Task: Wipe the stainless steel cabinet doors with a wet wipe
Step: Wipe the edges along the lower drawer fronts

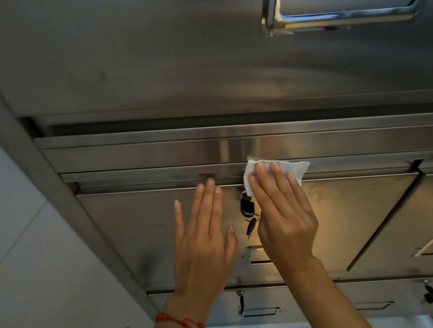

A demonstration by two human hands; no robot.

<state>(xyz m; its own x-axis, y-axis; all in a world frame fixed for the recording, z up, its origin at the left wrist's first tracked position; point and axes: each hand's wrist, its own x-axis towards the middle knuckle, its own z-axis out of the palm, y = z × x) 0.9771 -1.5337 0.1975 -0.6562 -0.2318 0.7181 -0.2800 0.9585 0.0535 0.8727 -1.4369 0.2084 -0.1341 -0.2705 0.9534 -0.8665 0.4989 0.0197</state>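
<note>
Stainless steel cabinet door [136,227]: closed, contents not visible; brushed surface dull with faint smudges. No legible writing or brand. Lock [247,203] on this door carries a black-headed key with a second key [251,227] hanging below. White wet wipe [295,169], crumpled, lies flat at the door's top edge. Right hand [283,215] presses it there, fingers [262,183] straight, not gripping. Left hand [205,240] rests flat on the door, extended, holding nothing; red string bracelet [185,326] on the wrist. Neighbouring door [431,215] closed.
</note>
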